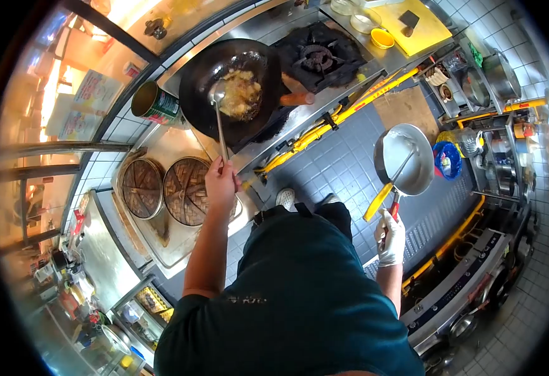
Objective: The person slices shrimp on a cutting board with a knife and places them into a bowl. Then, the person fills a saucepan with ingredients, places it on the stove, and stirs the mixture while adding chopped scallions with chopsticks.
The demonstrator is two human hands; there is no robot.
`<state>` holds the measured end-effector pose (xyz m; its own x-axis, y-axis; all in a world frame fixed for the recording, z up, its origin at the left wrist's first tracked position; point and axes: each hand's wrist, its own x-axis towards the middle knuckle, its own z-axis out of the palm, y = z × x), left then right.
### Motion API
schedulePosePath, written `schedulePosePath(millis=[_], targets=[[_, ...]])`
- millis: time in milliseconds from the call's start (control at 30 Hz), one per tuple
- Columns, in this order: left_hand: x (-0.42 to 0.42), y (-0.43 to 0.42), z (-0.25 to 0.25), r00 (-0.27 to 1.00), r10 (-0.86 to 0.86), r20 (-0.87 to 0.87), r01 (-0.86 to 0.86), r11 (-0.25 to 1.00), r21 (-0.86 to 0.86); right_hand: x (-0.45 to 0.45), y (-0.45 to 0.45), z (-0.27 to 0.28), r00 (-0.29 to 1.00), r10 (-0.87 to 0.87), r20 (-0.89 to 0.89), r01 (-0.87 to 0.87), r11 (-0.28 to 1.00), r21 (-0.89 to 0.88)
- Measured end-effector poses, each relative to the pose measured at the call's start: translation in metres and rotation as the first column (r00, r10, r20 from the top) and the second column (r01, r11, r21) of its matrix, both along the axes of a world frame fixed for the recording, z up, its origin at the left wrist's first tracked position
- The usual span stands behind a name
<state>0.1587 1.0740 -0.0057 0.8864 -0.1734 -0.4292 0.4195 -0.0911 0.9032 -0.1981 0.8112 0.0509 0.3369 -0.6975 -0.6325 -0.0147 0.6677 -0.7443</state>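
My left hand (222,180) is bare and closed around the long handle of a metal ladle (220,125). The ladle's bowl dips into a dark wok (193,81) at the upper left, touching pale golden food (242,93) that sits in bubbling oil. On the other side, my right hand (391,237), in a whitish glove, grips the red handle of a silver frying pan (419,172) held out over the floor. A utensil with a yellow handle (378,202) lies across that pan's rim, its metal end inside. The fingers under the pan handle are partly hidden.
Beside the wok is a black gas burner (317,57). Two round woven lids (186,191) lie on the left counter near a large tin (152,103). Yellow pipes (324,128) run along the stove front. A blue-lined bin (448,160) and shelves (487,88) stand at right.
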Motion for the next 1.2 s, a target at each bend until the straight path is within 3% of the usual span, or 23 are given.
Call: schedulePosePath(millis=[100,133,200,233,267,300,333,367,400,433,467,500,533,600,667,767,800,833,867,933,1033,1067,1200], targets=[[0.012,0.003,-0.008,0.98,-0.166,0.106,0.155,0.983,0.102,-0.005,-0.037,-0.014,0.997,0.052,-0.051,-0.052,0.999,-0.007],[0.021,0.014,-0.024,0.958,-0.202,0.201,0.124,0.931,0.343,-0.008,-0.051,-0.016,0.995,0.084,-0.049,-0.084,0.996,0.001],[0.032,0.003,-0.053,0.863,-0.364,0.35,-0.006,0.686,0.727,-0.021,-0.093,-0.008,0.993,0.105,-0.045,-0.105,0.994,0.004],[0.014,-0.021,0.0,0.893,-0.343,0.292,0.01,0.664,0.748,-0.03,-0.11,-0.013,0.993,0.108,-0.037,-0.108,0.994,0.013],[0.015,-0.013,-0.016,0.814,-0.394,0.427,-0.072,0.661,0.747,-0.033,-0.126,-0.013,0.991,0.124,-0.055,-0.122,0.991,0.049],[0.012,-0.016,-0.014,0.855,-0.393,0.34,-0.038,0.605,0.796,-0.041,-0.143,-0.023,0.991,0.126,-0.042,-0.126,0.992,0.009],[0.014,-0.007,-0.036,0.792,-0.404,0.457,-0.128,0.622,0.772,-0.048,-0.162,-0.023,0.987,0.161,0.029,-0.162,0.986,0.026],[0.021,0.011,-0.049,0.84,-0.391,0.375,-0.071,0.607,0.792,-0.047,-0.178,-0.012,0.978,0.208,0.012,-0.208,0.978,0.0],[0.011,0.001,-0.037,0.859,-0.42,0.293,-0.067,0.476,0.877,-0.061,-0.201,-0.024,0.979,0.206,0.011,-0.206,0.977,0.059],[0.022,0.032,-0.078,0.743,-0.393,0.543,-0.188,0.655,0.731,-0.07,-0.223,-0.03,0.978,0.205,0.027,-0.206,0.976,0.069],[0.043,0.052,-0.075,0.481,-0.71,0.514,-0.178,0.495,0.85,-0.078,-0.245,-0.03,0.976,0.215,0.046,-0.218,0.973,0.081],[0.022,0.037,-0.046,0.546,-0.6,0.584,-0.482,0.345,0.805,-0.083,-0.263,-0.028,0.976,0.217,0.033,-0.219,0.972,0.09],[-0.002,0.005,-0.01,0.513,-0.487,0.707,-0.721,0.202,0.662,-0.09,-0.285,-0.024,0.973,0.228,0.022,-0.229,0.969,0.097],[-0.038,-0.063,0.046,0.374,-0.382,0.845,-0.842,0.242,0.482,-0.095,-0.324,-0.002,0.961,0.277,-0.007,-0.276,0.958,0.077],[-0.07,-0.146,0.062,0.227,-0.385,0.895,-0.714,0.559,0.422,-0.106,-0.364,0.005,0.946,0.322,-0.022,-0.321,0.946,0.051],[-0.136,-0.282,0.067,0.347,-0.529,0.774,-0.239,0.748,0.619,-0.114,-0.414,0.006,0.963,0.257,0.081,-0.262,0.963,0.059],[-0.148,-0.335,0.035,0.546,-0.429,0.719,-0.011,0.855,0.519,-0.113,-0.43,0.008,0.966,0.241,0.095,-0.248,0.967,0.065],[-0.164,-0.378,0.015,0.56,-0.529,0.638,0.139,0.819,0.557,-0.112,-0.444,0.007,0.971,0.225,0.085,-0.229,0.973,0.04],[-0.187,-0.435,0.02,0.452,-0.7,0.553,0.282,0.7,0.656,-0.111,-0.461,0.007,0.973,0.211,0.098,-0.215,0.976,0.031],[-0.218,-0.533,0.016,0.248,-0.853,0.46,0.484,0.52,0.704,-0.107,-0.491,0.009,0.978,0.17,0.122,-0.174,0.985,0.017],[-0.234,-0.656,0.002,0.033,-0.803,0.595,0.636,0.476,0.607,-0.091,-0.541,0.018,0.993,0.104,0.054,-0.106,0.994,0.022],[-0.237,-0.697,0.007,0.034,-0.777,0.628,0.69,0.473,0.548,-0.086,-0.559,0.018,0.996,0.082,0.039,-0.083,0.996,0.023],[-0.222,-0.836,0.014,-0.149,-0.507,0.849,0.729,0.524,0.441,-0.063,-0.637,0.015,0.999,0.041,0.014,-0.041,0.999,-0.005]])
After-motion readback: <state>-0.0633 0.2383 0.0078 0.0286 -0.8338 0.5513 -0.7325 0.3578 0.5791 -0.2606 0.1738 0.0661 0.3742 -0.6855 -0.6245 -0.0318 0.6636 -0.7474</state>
